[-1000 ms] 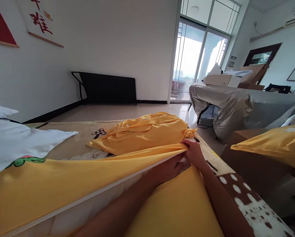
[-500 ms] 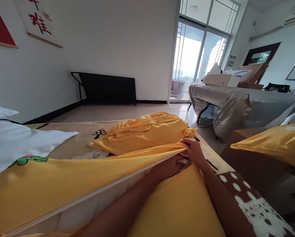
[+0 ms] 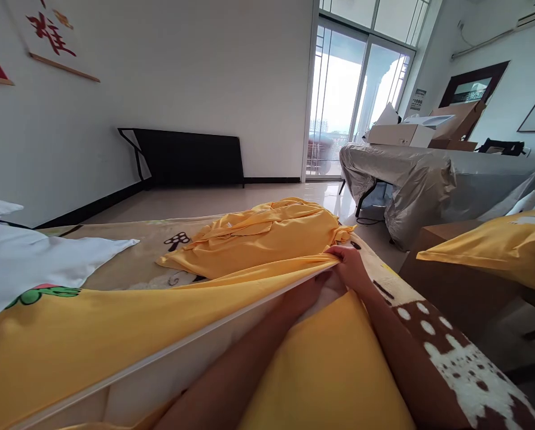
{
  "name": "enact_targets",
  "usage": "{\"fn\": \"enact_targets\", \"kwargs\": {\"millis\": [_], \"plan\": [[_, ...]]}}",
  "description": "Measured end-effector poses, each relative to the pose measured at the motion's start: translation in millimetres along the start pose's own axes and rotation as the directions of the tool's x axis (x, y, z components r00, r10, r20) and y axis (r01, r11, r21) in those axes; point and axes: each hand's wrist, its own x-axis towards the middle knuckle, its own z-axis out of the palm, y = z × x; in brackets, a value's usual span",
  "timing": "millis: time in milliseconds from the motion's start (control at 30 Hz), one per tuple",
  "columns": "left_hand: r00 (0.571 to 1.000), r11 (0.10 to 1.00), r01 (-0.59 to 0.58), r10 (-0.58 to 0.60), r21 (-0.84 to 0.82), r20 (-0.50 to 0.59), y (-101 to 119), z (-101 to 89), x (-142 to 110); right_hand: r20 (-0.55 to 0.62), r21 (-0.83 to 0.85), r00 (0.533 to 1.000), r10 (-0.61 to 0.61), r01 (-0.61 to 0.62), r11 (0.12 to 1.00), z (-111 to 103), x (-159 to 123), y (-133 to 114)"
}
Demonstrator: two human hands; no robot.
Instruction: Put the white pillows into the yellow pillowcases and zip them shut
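A yellow duvet cover (image 3: 115,322) lies stretched across the bed, its open edge lined with a pale zipper strip (image 3: 213,327). My right hand (image 3: 351,270) is closed, pinching the end of that edge near the bed's far right side. My left hand (image 3: 307,294) reaches inside the cover just below the right hand; its fingers are tucked under the fabric and mostly hidden. A white inner quilt (image 3: 159,382) shows through the opening. The cover's far part (image 3: 267,236) lies bunched up beyond the hands.
A white pillow (image 3: 29,263) lies at the left on the patterned bed sheet (image 3: 451,364). A brown box with a yellow pillow (image 3: 495,251) stands to the right. Beyond is a table under grey plastic (image 3: 428,179) with cardboard boxes, and a black panel (image 3: 186,156) leans on the wall.
The view has dropped slightly and shifted; both hands stay at the same end of the cover's opening, the left one pushed a little further in.
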Motion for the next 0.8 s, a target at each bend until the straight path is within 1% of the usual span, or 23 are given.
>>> {"fn": "enact_targets", "kwargs": {"millis": [100, 167, 333, 467, 633, 800], "plan": [[0.999, 0.998, 0.027, -0.028, -0.061, -0.021, 2, 5.7, 4, 0.001, -0.007, 1.000, -0.004, 0.004, 1.000, 2, 1, 1], [0.998, 0.996, 0.056, -0.059, -0.073, -0.038, 4, 7.4, 6, 0.004, -0.006, 1.000, -0.001, 0.001, 1.000, 2, 0, 1], [0.980, 0.983, 0.180, -0.182, -0.029, -0.078, 2, 13.1, 18, -0.017, -0.035, 1.000, 0.018, -0.019, 0.999, 4, -2, -4], [0.965, 0.969, 0.246, -0.244, 0.016, -0.094, -1, 18.1, 25, 0.004, -0.089, 1.000, 0.001, 0.000, 0.996, 5, -4, -8], [0.971, 0.974, 0.227, -0.225, 0.024, -0.076, 1, 17.4, 21, -0.015, -0.092, 1.000, 0.019, -0.020, 0.996, 6, -5, -9], [0.967, 0.973, 0.219, -0.207, 0.070, -0.148, -4, 19.7, 20, -0.027, -0.085, 0.998, 0.049, -0.051, 0.995, 9, -6, -14]]}}
